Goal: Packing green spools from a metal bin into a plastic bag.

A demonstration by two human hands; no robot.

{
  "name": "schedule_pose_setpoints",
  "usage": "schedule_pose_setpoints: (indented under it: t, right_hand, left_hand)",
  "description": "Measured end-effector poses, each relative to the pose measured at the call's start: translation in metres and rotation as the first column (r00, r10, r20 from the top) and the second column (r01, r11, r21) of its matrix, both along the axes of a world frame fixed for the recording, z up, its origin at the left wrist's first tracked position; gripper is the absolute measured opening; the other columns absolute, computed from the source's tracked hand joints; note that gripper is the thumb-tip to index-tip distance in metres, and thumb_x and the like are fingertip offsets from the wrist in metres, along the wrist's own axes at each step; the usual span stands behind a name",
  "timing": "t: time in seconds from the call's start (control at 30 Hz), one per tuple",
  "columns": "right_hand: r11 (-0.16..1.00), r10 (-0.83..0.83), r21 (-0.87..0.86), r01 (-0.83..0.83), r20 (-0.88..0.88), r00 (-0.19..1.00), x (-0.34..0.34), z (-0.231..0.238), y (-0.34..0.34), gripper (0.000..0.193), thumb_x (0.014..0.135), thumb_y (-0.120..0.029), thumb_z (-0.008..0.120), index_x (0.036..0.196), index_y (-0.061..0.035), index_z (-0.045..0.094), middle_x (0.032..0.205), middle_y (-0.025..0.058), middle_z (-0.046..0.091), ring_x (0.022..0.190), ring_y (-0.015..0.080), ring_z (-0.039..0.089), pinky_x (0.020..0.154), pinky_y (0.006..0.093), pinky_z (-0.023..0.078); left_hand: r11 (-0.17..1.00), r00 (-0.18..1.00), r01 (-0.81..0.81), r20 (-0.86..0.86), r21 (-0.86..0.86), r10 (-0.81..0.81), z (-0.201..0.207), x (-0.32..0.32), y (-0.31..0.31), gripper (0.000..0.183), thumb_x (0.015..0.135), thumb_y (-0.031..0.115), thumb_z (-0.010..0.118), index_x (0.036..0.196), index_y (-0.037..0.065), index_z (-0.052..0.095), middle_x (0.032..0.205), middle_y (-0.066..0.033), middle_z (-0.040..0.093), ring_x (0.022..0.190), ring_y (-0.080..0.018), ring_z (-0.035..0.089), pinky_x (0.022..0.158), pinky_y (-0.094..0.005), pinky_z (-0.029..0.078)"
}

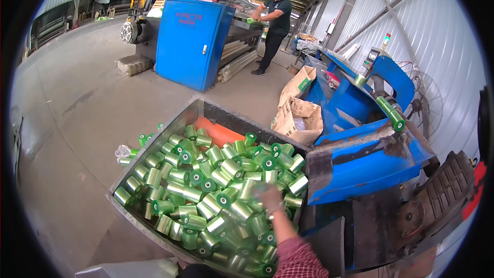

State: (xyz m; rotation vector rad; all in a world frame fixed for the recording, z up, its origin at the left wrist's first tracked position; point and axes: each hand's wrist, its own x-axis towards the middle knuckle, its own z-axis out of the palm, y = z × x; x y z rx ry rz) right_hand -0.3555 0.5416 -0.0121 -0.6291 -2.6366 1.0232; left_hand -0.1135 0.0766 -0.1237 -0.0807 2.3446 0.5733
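One hand (268, 196) reaches from a plaid sleeve (296, 260) at the lower edge into a metal bin (193, 110) heaped with green film rolls (206, 185); which hand it is cannot be told for certain, but it reads as the right. The hand is motion-blurred, and its grip rests on or around one pale green roll (250, 189) at the top of the heap; whether the fingers are closed on it cannot be told. The other hand is out of view. Rolls lie on every side of the grip except to its right, where the bin wall meets a blue machine (360, 162). Beyond the grip, at the far end of the bin, an orange sheet (218, 131) shows under the rolls. A few rolls lie outside the bin on the concrete floor (77, 123), far left of the grip, beside a crumpled clear wrapper (122, 152). Up and right of the grip, a long green roll (389, 112) sits on a shaft of the blue machine. Past the bin stand open brown paper sacks (298, 116). Well beyond, a blue cabinet (191, 41) stands on the floor, and another person (274, 25) in dark clothes works at a machine behind it.
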Motion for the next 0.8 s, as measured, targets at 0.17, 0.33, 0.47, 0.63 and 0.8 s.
schedule_pose_setpoints:
  t: [0.17,0.33,0.47,0.63,0.8]
  right_hand:
    - [0.82,0.123,0.571,-0.049,-0.092,0.988,0.057,-0.051,-0.139,0.055,0.068,-0.051,0.069,0.108,-0.0139,0.06,0.118,0.0152,0.052,0.109,0.0351,0.047,0.098,0.0494,0.03]
    - [0.796,0.504,0.146,-0.587,0.376,0.778,0.09,-0.081,-0.22,0.057,0.069,-0.052,0.067,0.11,-0.0124,0.062,0.12,0.0154,0.054,0.11,0.0334,0.05,0.094,0.0437,0.038]
    - [0.886,0.067,-0.46,0.061,0.257,0.964,0.084,-0.104,-0.203,0.062,0.067,-0.052,0.073,0.102,-0.0019,0.063,0.097,0.0161,0.065,0.087,0.0269,0.063,0.08,0.0356,0.048]
    - [0.292,0.158,-0.915,-0.28,-0.242,0.957,0.105,0.043,-0.223,0.047,0.086,-0.035,0.06,0.117,-0.0003,0.052,0.105,0.0129,0.058,0.096,0.0178,0.056,0.077,0.0279,0.048]
    - [0.023,0.874,-0.446,-0.895,-0.426,0.235,0.13,0.131,-0.286,0.066,0.077,-0.028,0.07,0.131,-0.0035,0.041,0.127,0.0148,0.049,0.111,0.0277,0.051,0.097,0.0375,0.038]
  left_hand:
    - [0.999,0.999,0.034,0.012,0.012,-0.034,-0.021,0.033,-0.003,0.063,0.076,0.041,0.068,0.128,0.01,0.05,0.127,-0.0103,0.053,0.116,-0.024,0.05,0.097,-0.0367,0.04]
    - [0.99,0.991,0.129,0.021,0.056,-0.13,-0.067,0.091,-0.025,0.062,0.077,0.04,0.068,0.128,0.01,0.05,0.127,-0.0101,0.053,0.116,-0.0237,0.049,0.097,-0.0367,0.04]
    - [0.935,0.984,-0.158,-0.026,0.318,0.176,0.028,0.101,-0.031,0.05,0.081,0.024,0.064,0.126,0.005,0.05,0.124,-0.0124,0.055,0.115,-0.0243,0.051,0.099,-0.0364,0.038]
    - [0.786,0.457,-0.092,-0.675,0.612,0.579,0.245,0.038,-0.009,0.062,0.082,0.005,0.059,0.138,0.001,0.032,0.136,-0.016,0.042,0.123,-0.0279,0.044,0.102,-0.0349,0.035]
    - [0.657,0.342,-0.089,-0.597,0.748,0.726,0.262,-0.008,0.022,0.105,0.061,0.021,0.083,0.142,0.002,0.019,0.121,-0.0112,0.05,0.116,-0.026,0.048,0.098,-0.0364,0.039]
